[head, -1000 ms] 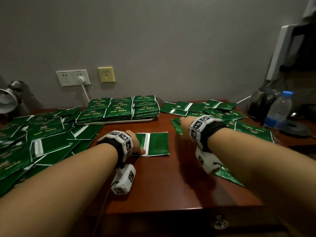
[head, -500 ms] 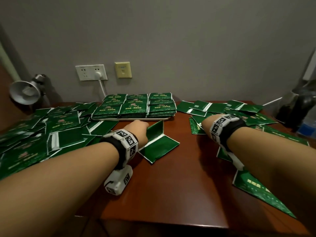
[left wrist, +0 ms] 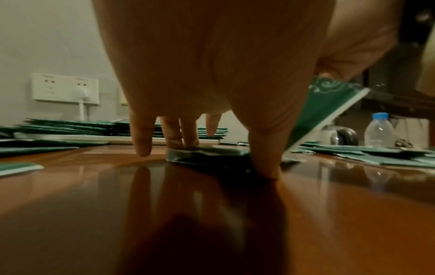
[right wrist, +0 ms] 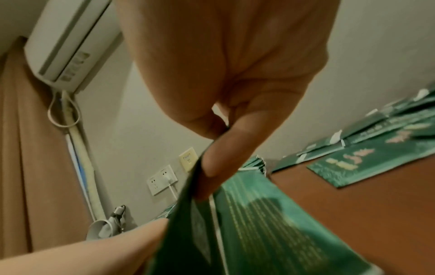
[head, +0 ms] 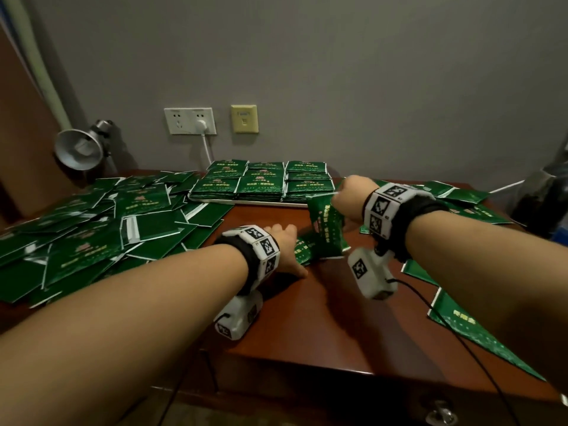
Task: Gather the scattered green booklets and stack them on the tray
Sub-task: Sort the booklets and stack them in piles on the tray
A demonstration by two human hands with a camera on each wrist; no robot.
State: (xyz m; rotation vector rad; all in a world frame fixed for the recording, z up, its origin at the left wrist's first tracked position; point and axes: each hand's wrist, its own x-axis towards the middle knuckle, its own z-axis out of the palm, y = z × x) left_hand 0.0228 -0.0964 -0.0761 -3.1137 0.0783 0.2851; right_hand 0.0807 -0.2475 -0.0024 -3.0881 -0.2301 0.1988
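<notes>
Closed green booklets stand in neat stacks (head: pixel 261 179) on the white tray (head: pixel 252 202) at the back of the desk. My left hand (head: pixel 285 244) lies low at the middle, its straight fingers (left wrist: pixel 188 137) pressing a flat green booklet (left wrist: pixel 212 150) onto the wood, the thumb down at its near edge. My right hand (head: pixel 350 195) is raised just right of it and pinches the top edge of another green booklet (head: pixel 325 229), which hangs tilted over the flat one. The pinch shows close up on the hanging booklet (right wrist: pixel 259 223). Loose booklets (head: pixel 92 229) cover the left side.
More loose booklets (head: pixel 461 198) lie at the right, one (head: pixel 479 336) near the front edge. A desk lamp (head: pixel 80 149) stands at the back left below a wall socket (head: pixel 190 121). A water bottle (left wrist: pixel 379 130) and a dark kettle (head: pixel 544 195) stand far right.
The opened booklet under my left hand has been folded and now lies flat. My right hand has lifted a booklet from the right side and carried it left, up beside my left hand.
</notes>
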